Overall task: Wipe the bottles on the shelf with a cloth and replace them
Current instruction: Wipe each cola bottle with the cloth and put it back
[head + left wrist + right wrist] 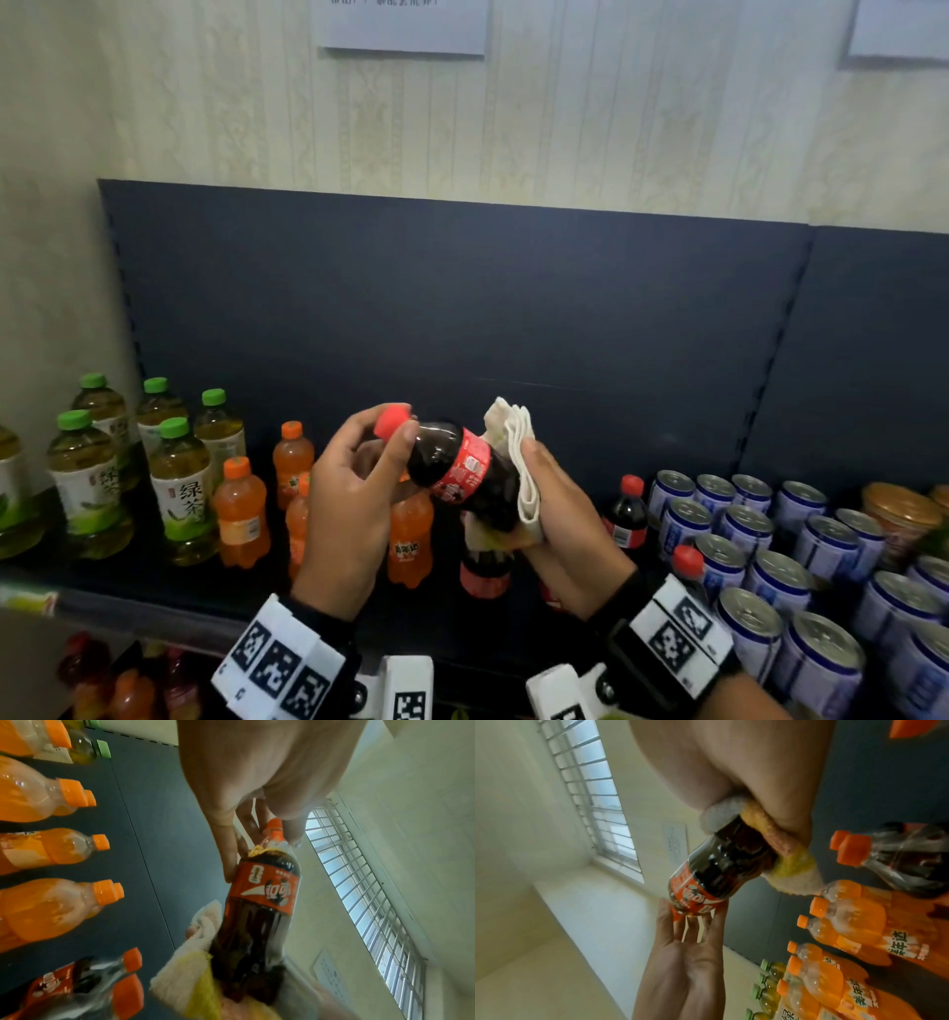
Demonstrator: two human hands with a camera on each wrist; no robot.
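A small cola bottle [464,470] with a red cap and red label is held tilted above the shelf, cap to the left. My left hand [354,493] pinches its cap and neck between thumb and fingers. My right hand [557,519] wraps a folded white and yellow cloth [518,452] round the bottle's lower body. The left wrist view shows the cola bottle [259,914] with the cloth [190,963] under its base. In the right wrist view the cloth [777,850] is pressed against the cola bottle [721,866], while the left hand [687,949] holds its top.
The dark shelf [154,591] carries green tea bottles [179,493] at left, orange soda bottles [241,514] in the middle, more cola bottles [626,509] and several blue-and-white cans [780,580] at right. A dark back panel [462,308] rises behind.
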